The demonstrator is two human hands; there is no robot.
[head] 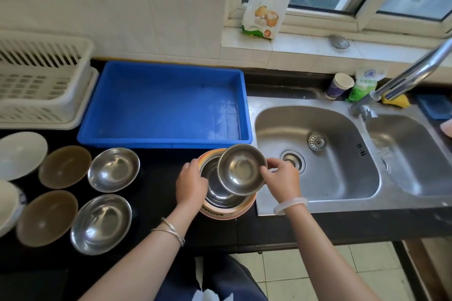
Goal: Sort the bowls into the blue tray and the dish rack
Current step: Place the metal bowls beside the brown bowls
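Observation:
A small steel bowl (241, 170) is tilted up above a stack, pinched at its right rim by my right hand (281, 178). My left hand (192, 183) grips the left side of the stack: steel bowls (217, 190) nested in an orange-rimmed bowl (227, 212) on the black counter. The blue tray (161, 140) lies behind the stack with nothing in it. The white dish rack (49, 107) stands at the far left. Two steel bowls (113, 170) (101, 223), two brown bowls (64, 166) (47, 217) and white bowls (20, 154) sit on the counter at left.
A double steel sink (318, 154) lies right of the stack, with a tap (411, 78) over it. A paper cup (338, 87), green bag and sponge stand behind the sink. A food packet (266, 2) leans on the window sill.

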